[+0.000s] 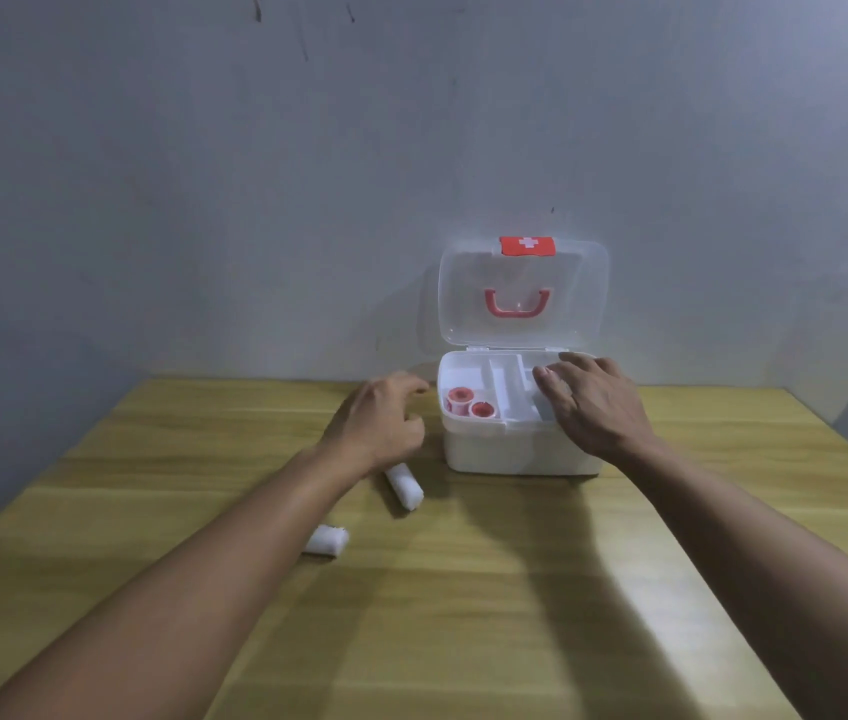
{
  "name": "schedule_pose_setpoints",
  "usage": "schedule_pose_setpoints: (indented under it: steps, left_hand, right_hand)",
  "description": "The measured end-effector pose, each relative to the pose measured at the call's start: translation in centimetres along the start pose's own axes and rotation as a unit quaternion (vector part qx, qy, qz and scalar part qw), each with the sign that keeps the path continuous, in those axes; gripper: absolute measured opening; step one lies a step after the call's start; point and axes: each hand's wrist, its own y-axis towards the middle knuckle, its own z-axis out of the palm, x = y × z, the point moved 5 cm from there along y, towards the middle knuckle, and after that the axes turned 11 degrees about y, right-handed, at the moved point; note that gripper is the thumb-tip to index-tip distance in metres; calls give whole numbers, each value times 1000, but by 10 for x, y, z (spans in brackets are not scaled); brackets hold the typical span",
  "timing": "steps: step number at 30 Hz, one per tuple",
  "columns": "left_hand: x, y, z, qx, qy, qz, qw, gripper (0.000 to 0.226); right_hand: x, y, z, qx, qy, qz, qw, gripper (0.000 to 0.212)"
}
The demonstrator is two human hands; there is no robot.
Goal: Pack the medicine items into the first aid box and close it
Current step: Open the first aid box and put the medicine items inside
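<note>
Fingers (575, 368) spread over white plastic box (515, 449), lid (523, 296) translucent.

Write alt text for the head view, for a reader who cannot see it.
Two bare hands reach over a wooden table toward an open first aid box: the right hand over its tray, the left hand beside it. Two red tape rolls sit inside; two white gauze rolls lie on the table.

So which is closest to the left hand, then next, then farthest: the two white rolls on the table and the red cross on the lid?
From the left hand:
1. The upper white roll, on the table just below the hand.
2. The lower white roll, nearer the person, beside the forearm.
3. The red cross latch, atop the open lid, far right and back.
</note>
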Motion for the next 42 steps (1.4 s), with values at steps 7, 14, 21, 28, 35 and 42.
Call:
schedule_pose_setpoints:
  steps: [7, 14, 21, 28, 35, 42]
  left_hand:
    - [74, -71, 19, 322, 126, -45, 937, 30]
    - [57, -49, 30, 138, 114, 51, 983, 17]
    - [37, -20, 47, 199, 219, 113, 949, 65]
    - [34, -5, 45, 182, 211, 101, 955, 32]
    - [18, 28, -28, -6, 142, 50, 989, 27]
    - [-39, 73, -11, 2, 113, 99, 989, 39]
  right_hand:
    - [1, 0, 1, 2, -4, 4, 1000, 54]
    - [3, -1, 1, -1, -6, -2, 1000, 57]
    - [1, 0, 2, -11, -19, -5, 1000, 53]
    - [-1, 1, 1, -16, -18, -3, 1000, 59]
    - [2, 0, 1, -20, -22, -6, 1000, 72]
    - [1, -1, 3, -17, -21, -7, 1000, 69]
